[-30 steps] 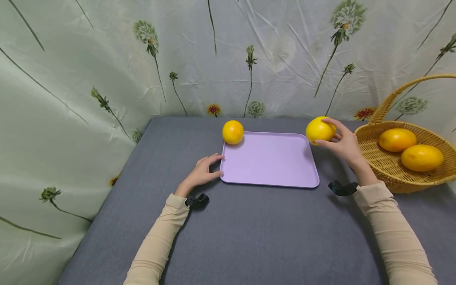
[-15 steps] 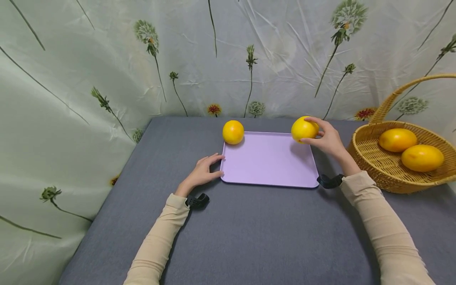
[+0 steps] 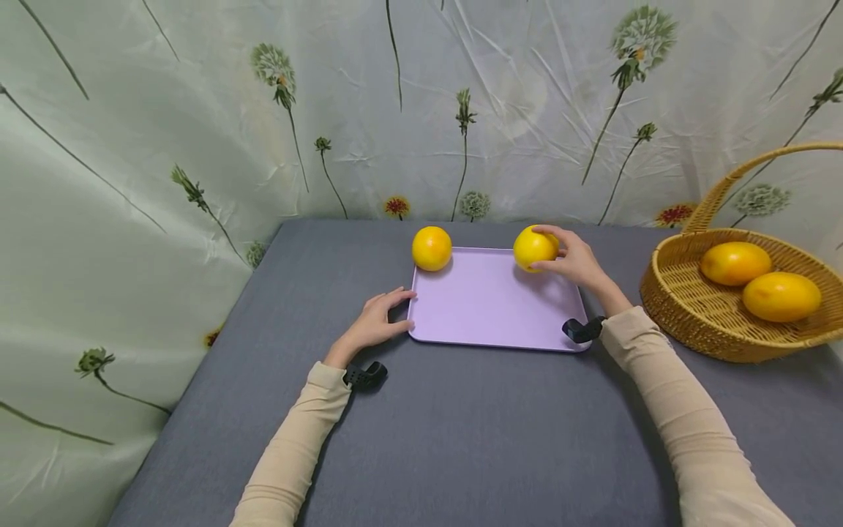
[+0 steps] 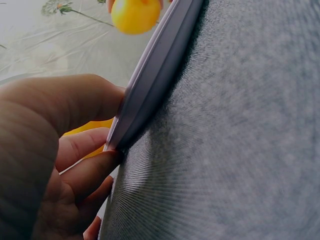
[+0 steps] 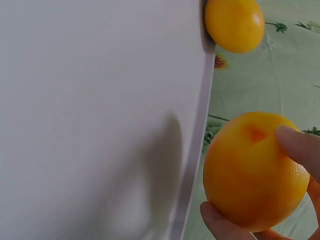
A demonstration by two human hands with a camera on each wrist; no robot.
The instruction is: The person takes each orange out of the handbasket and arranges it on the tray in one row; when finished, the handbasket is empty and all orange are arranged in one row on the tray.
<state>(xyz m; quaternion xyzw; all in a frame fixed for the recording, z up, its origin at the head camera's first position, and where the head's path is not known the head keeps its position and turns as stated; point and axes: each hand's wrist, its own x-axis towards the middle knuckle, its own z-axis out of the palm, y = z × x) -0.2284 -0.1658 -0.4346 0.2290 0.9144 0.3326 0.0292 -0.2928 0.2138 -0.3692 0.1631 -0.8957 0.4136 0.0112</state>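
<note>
One yellow fruit (image 3: 530,249) is now farther toward the left hand (image 3: 372,320) than a moment ago, carried inward from the tray's edge on the right hand's side. It hangs over the far part of the lilac tray (image 3: 487,304), its shadow falling apart from it on the surface, so the sideways carry looks well along, though the fruit appears not yet set down.

Around that fruit the right hand (image 3: 569,258) is curved, thumb and fingers pinching it from two sides, spread about as wide as the fruit itself. The left hand has kept its place: thumb and fingers stand apart, tips touching the tray's near-side edge without gripping anything.

Beyond the left hand, a second yellow fruit (image 3: 432,249) sits at the tray's far corner, unmoved. Outward from the right hand stands a wicker basket (image 3: 672,322) with two more fruits (image 3: 781,296), all upon a grey cloth (image 3: 474,432).
</note>
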